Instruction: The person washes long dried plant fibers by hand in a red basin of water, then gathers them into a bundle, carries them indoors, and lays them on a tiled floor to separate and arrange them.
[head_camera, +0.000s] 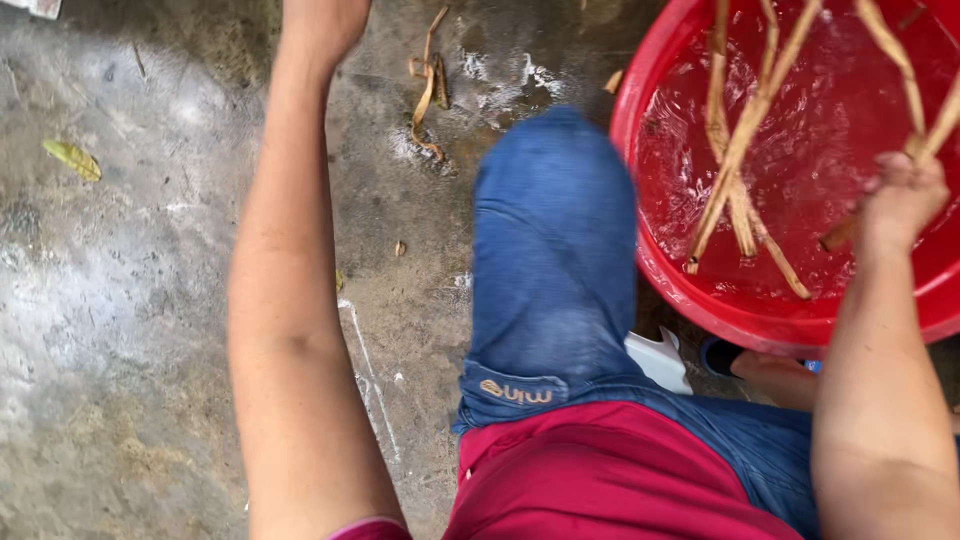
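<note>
My right hand (900, 200) is closed around a bundle of long tan plant strips (740, 150) that hang into the water of a red plastic basin (660, 270) at the upper right. The strips fan out across the wet basin. My left arm stretches up the left side of the view, and my left hand (322, 25) reaches the top edge, mostly cut off, over wet concrete. Whether its fingers hold anything is hidden. My knee in blue jeans (555, 240) stands between the two arms.
Wet grey concrete floor (110, 300) fills the left. Loose strip scraps (430, 85) lie near the top centre, a yellow leaf (72, 158) at the left. A white object (660, 358) and a blue sandal (718, 355) sit under the basin's near rim.
</note>
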